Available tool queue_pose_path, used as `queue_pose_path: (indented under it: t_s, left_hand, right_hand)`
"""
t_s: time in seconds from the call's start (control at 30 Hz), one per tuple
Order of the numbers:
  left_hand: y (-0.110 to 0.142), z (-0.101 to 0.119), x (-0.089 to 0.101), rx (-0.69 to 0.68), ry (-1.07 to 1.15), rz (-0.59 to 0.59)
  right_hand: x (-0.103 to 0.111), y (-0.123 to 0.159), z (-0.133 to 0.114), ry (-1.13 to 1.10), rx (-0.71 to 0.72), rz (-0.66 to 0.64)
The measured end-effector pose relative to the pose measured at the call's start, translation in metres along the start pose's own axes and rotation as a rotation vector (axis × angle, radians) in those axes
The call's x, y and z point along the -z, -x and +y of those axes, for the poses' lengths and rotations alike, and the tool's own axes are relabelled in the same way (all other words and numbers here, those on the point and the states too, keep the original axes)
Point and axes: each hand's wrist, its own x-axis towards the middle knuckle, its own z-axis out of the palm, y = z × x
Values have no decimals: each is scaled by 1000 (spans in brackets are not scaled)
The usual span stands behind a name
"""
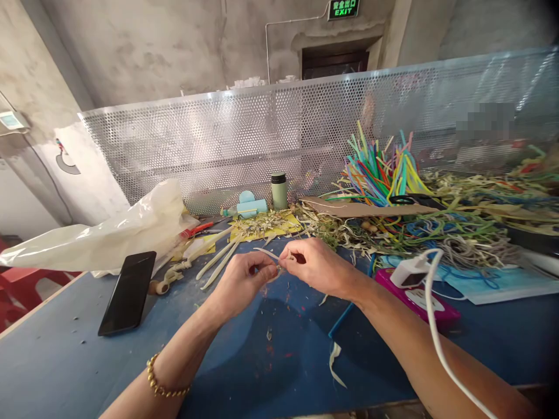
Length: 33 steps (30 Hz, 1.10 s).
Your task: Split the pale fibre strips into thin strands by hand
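Observation:
Above the middle of the blue table (244, 361), my left hand (244, 282) and my right hand (314, 265) meet fingertip to fingertip. Between them is a thin pale strip (265, 252), whose free end sticks out up and to the left. Both hands are closed in a pinch on it; the fingers hide most of the strip. Just beyond my left hand lie long pale strips (220, 263) on the table. A curled pale strip (335, 366) lies nearer to me, and a blue stick (343, 319) rests below my right forearm.
At left are a black phone (127, 294) and a large plastic bag (109, 230). A green-grey cup (279, 191) stands at the back before a perforated metal screen (209, 145). Rightward lie colourful pipe cleaners (384, 171), tangled cords (463, 233), a magenta box (414, 299) and a white cable (437, 326).

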Motion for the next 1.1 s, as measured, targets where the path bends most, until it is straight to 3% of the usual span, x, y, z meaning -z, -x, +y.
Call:
queue_pose_path:
  t_s: [0.1,0.27,0.5,0.73,0.9,1.1]
  left_hand:
    - [1,-5,1,16,8,-102]
    - [2,-12,1,152,149,-210]
    - [0,-2,-7,109,443,-139]
    - [-2,-7,-10,209,631,27]
    - [-4,-7,-10,181,625,142]
    - [-3,-6,-13,186,552,128]
  right_hand:
    - [-1,1,0,107,16,-22]
    - [1,2,-4,0,18,-111]
    - [3,4,-4,-177,-43,-220]
    - [3,-1,1,-520,-113,-54]
    - [4,-2,0,-449,-132,-25]
    - [-3,-2,1,-313,-5,4]
